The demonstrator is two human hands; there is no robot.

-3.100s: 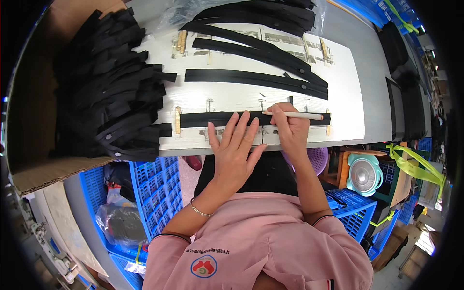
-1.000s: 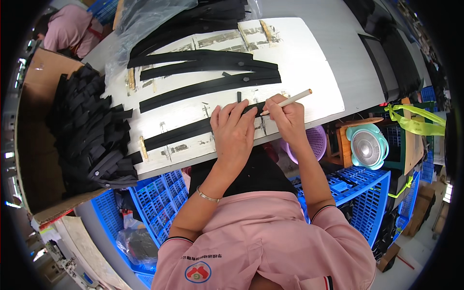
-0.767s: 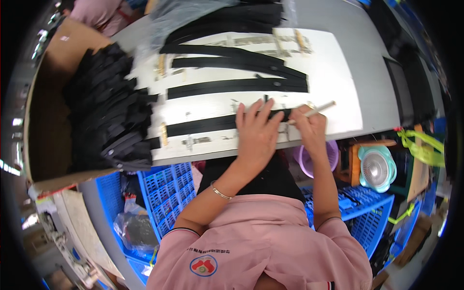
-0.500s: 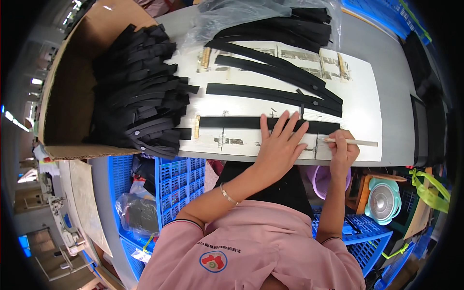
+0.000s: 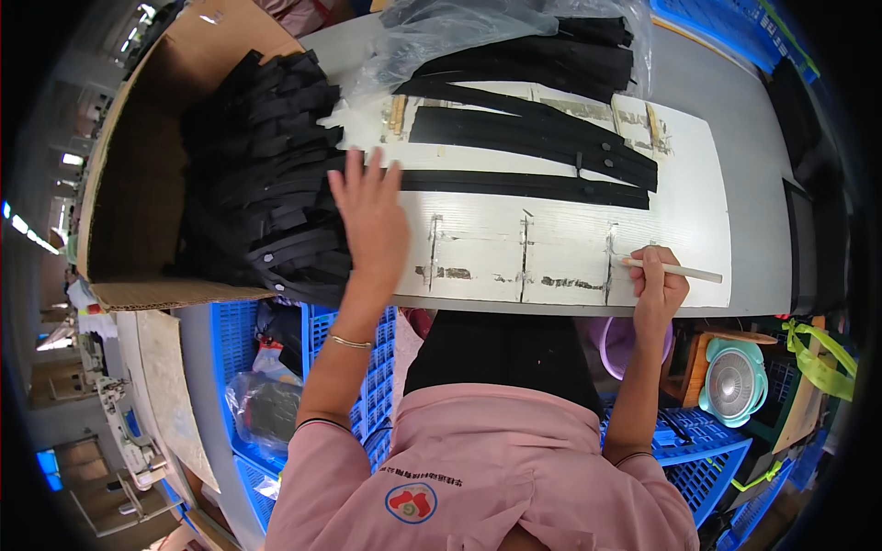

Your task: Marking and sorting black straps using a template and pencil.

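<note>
My left hand is open, its fingers stretched out at the left end of a long black fabric strip and beside a heap of black strips. That strip lies flat across a white marked board. In my right hand is a pale pencil-like marker, pinched with its tip over the board near a dark upright line. Farther back, a fan of overlapping black strips with small dark tabs lies on the board.
The heap spills from an open cardboard box at the left. Behind the board, more black strips lie partly under clear plastic. Blue plastic crates, a purple bucket and a small turquoise fan stand below the table edge.
My left hand has moved left from the middle of the front strip toward the heap. That strip now lies farther back, nearer the other strips. My right hand has barely moved.
</note>
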